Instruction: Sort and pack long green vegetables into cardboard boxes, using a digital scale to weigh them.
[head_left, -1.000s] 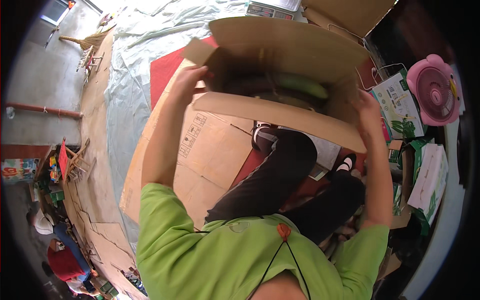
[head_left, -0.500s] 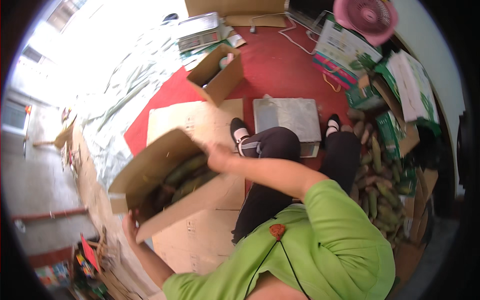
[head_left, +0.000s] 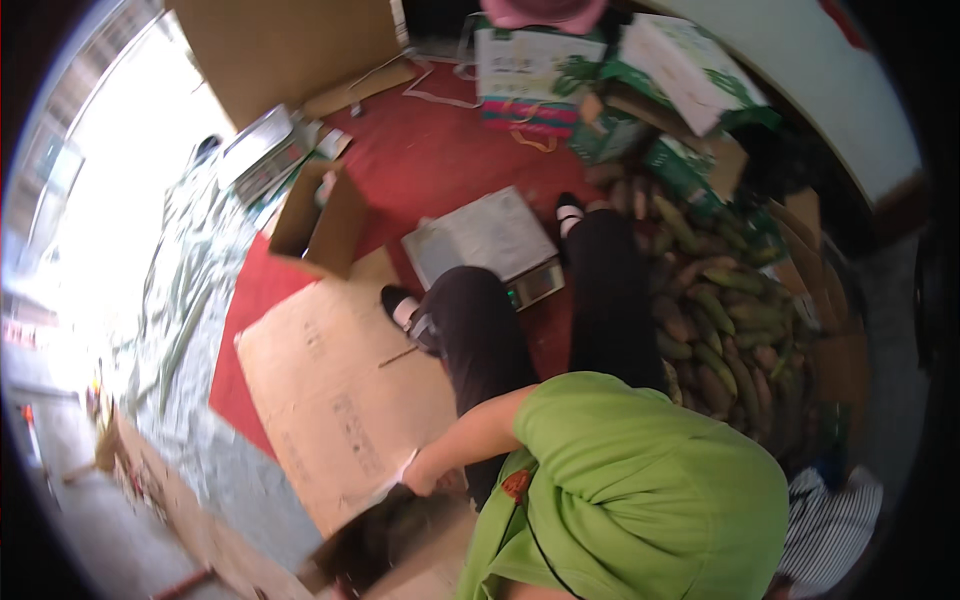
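Note:
A cardboard box (head_left: 400,545), blurred by motion, is low in the view at my left side, above a flattened cardboard sheet (head_left: 330,400). My right hand (head_left: 422,474) is closed on the box's upper rim. Of my left hand (head_left: 345,588) only a smeared bit shows at the lower edge by the box's near side; its fingers cannot be made out. The box's inside is dark and its contents are too blurred to tell. Between my feet stands a flat metal-topped weighing scale (head_left: 490,235) with a lit display.
A heap of long green and brownish vegetables (head_left: 720,330) lies to my right, beside printed green-and-white cartons (head_left: 690,70). Ahead are an open small box (head_left: 320,220), a second scale (head_left: 262,150) and a white cable (head_left: 440,98) on red flooring. Plastic sheeting (head_left: 185,330) spreads at the left.
The cardboard box has moved down toward my left side, with my right hand still on its rim. The vegetables seen in it before are now blurred from sight. The view has shifted right.

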